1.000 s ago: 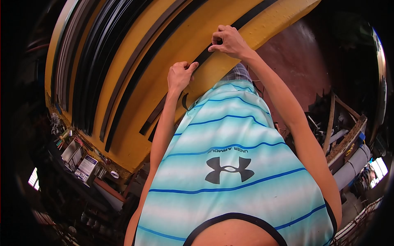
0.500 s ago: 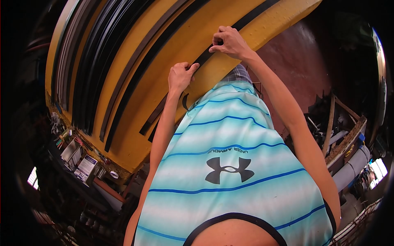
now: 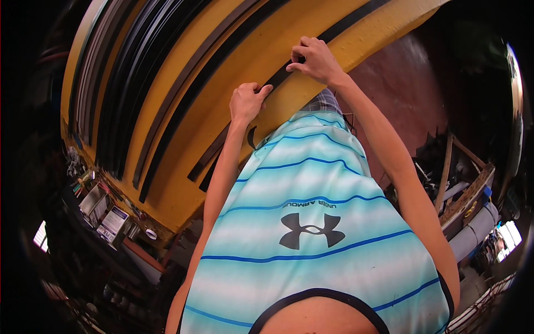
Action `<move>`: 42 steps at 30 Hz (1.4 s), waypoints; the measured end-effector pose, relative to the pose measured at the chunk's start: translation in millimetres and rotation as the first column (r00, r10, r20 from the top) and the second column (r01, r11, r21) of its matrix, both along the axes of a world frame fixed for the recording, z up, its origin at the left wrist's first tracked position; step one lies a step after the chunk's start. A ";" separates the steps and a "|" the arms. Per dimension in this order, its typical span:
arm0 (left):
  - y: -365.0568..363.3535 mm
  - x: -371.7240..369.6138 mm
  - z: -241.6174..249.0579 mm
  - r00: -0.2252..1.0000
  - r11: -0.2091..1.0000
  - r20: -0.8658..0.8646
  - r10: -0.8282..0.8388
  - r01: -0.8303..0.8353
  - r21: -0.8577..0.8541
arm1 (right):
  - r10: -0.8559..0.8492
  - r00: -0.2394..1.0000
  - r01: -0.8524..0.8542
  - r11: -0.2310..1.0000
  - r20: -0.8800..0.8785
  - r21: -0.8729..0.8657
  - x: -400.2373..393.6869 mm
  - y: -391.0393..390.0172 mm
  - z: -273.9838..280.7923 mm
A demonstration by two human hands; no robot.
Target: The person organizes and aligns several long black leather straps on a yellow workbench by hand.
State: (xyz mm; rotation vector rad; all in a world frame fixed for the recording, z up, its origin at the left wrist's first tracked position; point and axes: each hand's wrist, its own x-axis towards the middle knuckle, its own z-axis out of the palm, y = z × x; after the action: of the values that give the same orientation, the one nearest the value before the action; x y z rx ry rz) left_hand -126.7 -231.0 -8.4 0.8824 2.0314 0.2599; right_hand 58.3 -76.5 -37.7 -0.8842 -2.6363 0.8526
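Observation:
A long black strip [image 3: 276, 78] lies diagonally along the near side of the yellow bench [image 3: 219, 119]. My left hand [image 3: 248, 103] is closed on the strip, its fingers curled and its thumb along the strip's edge. Farther up the same strip, my right hand [image 3: 316, 62] grips it, with thumb and forefinger bent into a ring. The strip continues past my right hand toward the upper right [image 3: 356, 19]. The undersides of my fingers are hidden. Beyond both hands, another black strip [image 3: 183, 111] and a brown strip [image 3: 161, 114] lie roughly parallel on the bench.
Several more black and grey strips [image 3: 119, 106] lie together at the bench's far side. Shorter dark strips [image 3: 210, 154] rest beside my left forearm. A cluttered shelf [image 3: 105, 214] stands lower left. Wooden pieces and a grey pipe [image 3: 473, 231] are at right, above reddish floor [image 3: 397, 89].
Both hands sit slightly farther right in view, still on the strip. The bench and surroundings have shifted a little with the camera. The grips look the same.

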 end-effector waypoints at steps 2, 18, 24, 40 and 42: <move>1.0 -0.4 -3.1 1.000 1.000 -0.014 -0.004 0.004 0.017 | 0.011 0.998 -0.013 0.999 0.061 0.040 0.4 -11.2 -1.4; -1.8 5.0 -3.7 0.997 0.998 0.037 0.067 -0.067 0.002 | 0.168 0.973 -0.213 0.915 0.158 0.342 37.6 -22.8 -28.2; -0.1 9.0 -1.3 0.999 0.997 -0.010 0.040 -0.040 0.061 | -0.112 0.985 0.039 0.886 0.132 0.461 52.9 20.2 -25.2; -18.7 17.6 14.5 0.965 0.990 -0.259 -0.051 0.083 0.112 | 0.599 0.800 -0.570 0.737 0.040 0.364 -29.1 -16.1 3.4; -23.1 20.1 22.8 0.902 0.986 -0.417 -0.111 0.151 0.066 | 0.594 0.803 -0.568 0.744 0.042 0.352 -27.1 -15.2 3.8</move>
State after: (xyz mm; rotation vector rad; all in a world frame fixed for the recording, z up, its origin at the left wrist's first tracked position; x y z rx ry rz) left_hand -106.6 -254.1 14.4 1.2125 2.3475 0.1010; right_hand 31.2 -91.8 -33.9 0.0881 -2.8937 0.4722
